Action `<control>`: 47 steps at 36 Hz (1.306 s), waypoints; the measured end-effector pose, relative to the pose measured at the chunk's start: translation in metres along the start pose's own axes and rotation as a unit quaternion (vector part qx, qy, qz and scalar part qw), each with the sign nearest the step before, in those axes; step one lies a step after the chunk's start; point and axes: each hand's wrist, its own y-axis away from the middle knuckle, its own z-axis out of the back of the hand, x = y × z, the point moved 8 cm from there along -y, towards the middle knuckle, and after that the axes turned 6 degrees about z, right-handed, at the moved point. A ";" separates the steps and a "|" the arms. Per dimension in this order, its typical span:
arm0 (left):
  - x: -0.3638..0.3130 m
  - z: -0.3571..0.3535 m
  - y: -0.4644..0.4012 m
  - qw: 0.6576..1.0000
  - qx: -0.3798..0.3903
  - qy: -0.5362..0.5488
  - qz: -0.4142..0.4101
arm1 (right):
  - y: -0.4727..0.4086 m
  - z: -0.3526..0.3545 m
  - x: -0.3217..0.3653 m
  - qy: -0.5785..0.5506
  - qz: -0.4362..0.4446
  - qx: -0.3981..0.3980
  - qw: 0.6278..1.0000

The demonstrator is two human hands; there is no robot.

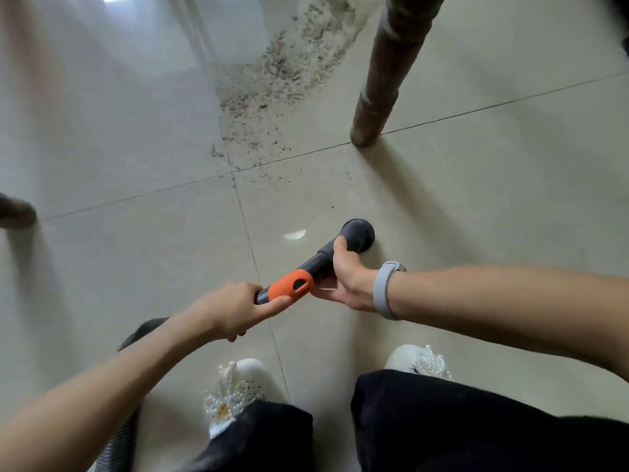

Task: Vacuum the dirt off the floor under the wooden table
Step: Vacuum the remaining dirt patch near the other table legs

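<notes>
Head view: the left hand [235, 310] gripped the vacuum wand [308, 270] below its orange collar [292, 285]; the right hand [343, 274] clasped it behind the round nozzle [358, 235] (floor-level). The dirt [272, 83] lay well beyond, beside the table leg [384, 73].

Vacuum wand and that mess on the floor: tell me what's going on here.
A person holds a vacuum wand in both hands: the left hand grips the rear end by the orange collar, the right hand grips nearer the round nozzle. The nozzle sits low over clean tile, short of the dirt, which lies spread beside the table leg, not yet vacuumed.
</notes>
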 end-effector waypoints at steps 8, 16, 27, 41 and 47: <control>0.050 0.011 0.009 0.991 -0.097 -0.086 0.011 | 0.003 -0.045 -0.017 0.049 -0.015 0.004 0.999; 0.059 0.031 0.004 0.986 -0.152 -0.061 0.028 | -0.004 -0.065 0.012 0.068 0.087 -0.022 0.994; 0.010 0.043 -0.018 0.982 -0.187 -0.019 0.030 | -0.025 -0.036 0.059 0.068 0.155 -0.129 0.977; -0.036 0.062 -0.033 0.970 -0.236 0.043 -0.037 | -0.051 -0.013 0.118 0.073 0.169 -0.115 0.976; -0.034 0.038 -0.039 0.972 -0.081 0.200 -0.098 | -0.063 -0.023 0.131 0.056 0.186 -0.074 0.978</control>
